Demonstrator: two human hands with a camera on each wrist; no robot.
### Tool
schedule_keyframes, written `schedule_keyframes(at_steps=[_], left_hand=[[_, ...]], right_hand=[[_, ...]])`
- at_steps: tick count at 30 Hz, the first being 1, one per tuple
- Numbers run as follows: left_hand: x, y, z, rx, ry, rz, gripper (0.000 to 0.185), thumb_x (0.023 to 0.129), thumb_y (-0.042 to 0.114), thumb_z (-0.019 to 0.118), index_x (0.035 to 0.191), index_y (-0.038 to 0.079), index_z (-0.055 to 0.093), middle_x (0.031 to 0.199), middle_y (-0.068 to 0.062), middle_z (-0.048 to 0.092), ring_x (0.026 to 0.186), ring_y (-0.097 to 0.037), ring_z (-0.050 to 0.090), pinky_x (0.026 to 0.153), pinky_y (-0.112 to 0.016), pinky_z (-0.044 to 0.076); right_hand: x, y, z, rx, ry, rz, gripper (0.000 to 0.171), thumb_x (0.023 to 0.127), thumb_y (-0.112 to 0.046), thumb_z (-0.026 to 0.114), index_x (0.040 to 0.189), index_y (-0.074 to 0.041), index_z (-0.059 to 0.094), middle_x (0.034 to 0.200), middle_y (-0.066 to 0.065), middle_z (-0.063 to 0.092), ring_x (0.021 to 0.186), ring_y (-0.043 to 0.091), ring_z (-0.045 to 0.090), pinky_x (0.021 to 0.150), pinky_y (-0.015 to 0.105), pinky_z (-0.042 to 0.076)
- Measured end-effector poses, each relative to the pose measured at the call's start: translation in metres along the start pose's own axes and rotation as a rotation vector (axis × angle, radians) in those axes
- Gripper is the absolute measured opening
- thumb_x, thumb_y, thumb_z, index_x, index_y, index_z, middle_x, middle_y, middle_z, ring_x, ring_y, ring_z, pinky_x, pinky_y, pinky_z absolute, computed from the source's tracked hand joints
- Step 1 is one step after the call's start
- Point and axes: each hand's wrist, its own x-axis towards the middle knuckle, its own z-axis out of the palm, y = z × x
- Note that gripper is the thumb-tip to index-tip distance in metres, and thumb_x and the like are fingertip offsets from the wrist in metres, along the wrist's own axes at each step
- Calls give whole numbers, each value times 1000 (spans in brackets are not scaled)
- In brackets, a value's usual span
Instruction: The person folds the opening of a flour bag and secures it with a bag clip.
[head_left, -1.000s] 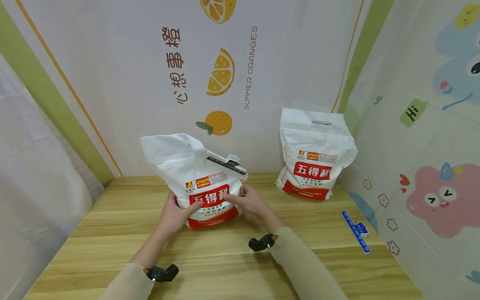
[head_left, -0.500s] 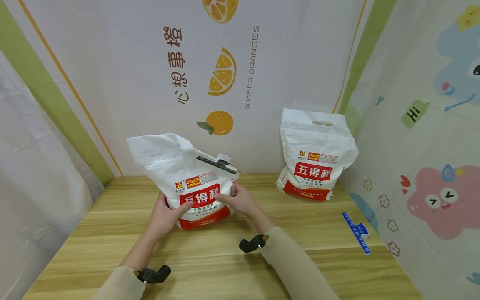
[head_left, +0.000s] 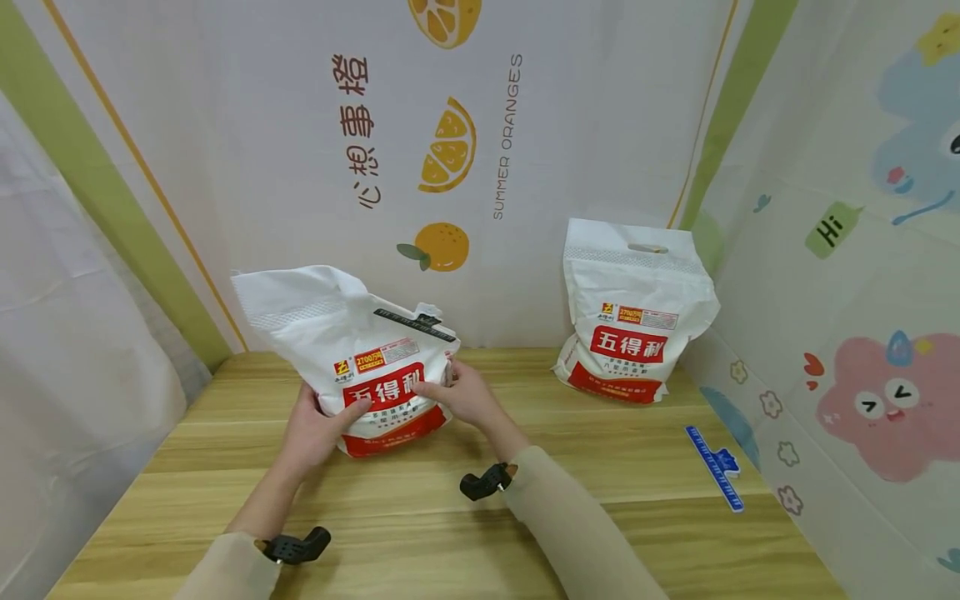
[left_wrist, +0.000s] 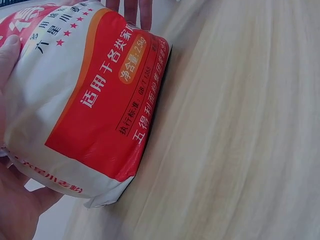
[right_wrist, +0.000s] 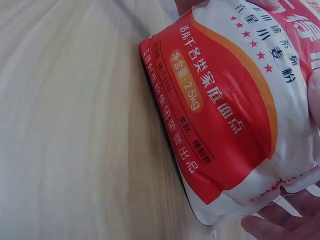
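Observation:
In the head view, a white and red flour bag leans to the left, its top flap bent over that way. A black clip with a ruler-like bar sits across its upper right corner. My left hand grips the bag's left side, thumb on the front. On the right side, my right hand holds it with its thumb also on the front. Both wrist views show the bag's lower red panel close up, fingers round its sides. Fingers behind the bag are partly hidden.
A second flour bag stands upright at the back right. A blue bag clip lies on the wooden table near its right edge. Printed white curtains hang behind and at both sides.
Both hands have shifted the held flour bag leftward across the table, with the black clip still on it. The second bag and the blue clip stay in place.

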Motion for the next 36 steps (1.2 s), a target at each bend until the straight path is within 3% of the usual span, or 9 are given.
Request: schedule_keyframes(at_steps=[4,11,19,27,36], left_hand=[[2,-3,-5,6,9,-23,91,102,40,79,169,18,21,163,-14,51,142,-30,58,95,-15,53],[4,-6,-15,11,30,-27,92,102,42,79,169,16,21,163,-15,51,143,-31,57,94,-14,53],[6,-7,-25,29,45,-46,98,100,50,79,169,15,20,164,-18,49,145,-37,57,108,-37,58],[10,-9,-33,-18,62,-46,96,101,48,78,169,12,20,164,-18,48,144,-34,55,91,-13,53],[20,-11,-38,-23,71,-57,96,101,50,78,170,15,21,166,-16,47,145,-32,54,90,-11,52]], right_hand=[[6,-4,5,-10,5,4,57,91,-60,85,134,-24,72,119,-2,79,104,15,74,91,37,62],[14,-11,15,-25,11,4,53,92,-60,85,130,-25,74,116,-2,80,101,14,74,88,36,62],[23,-18,26,-44,33,9,52,92,-59,85,127,-23,74,112,-3,80,98,14,72,90,38,61],[29,-27,36,-66,51,54,57,91,-61,85,130,-22,74,114,-1,79,101,16,71,91,40,62],[37,-33,44,-91,82,46,56,93,-60,83,132,-21,72,117,-1,78,105,18,68,100,44,59]])
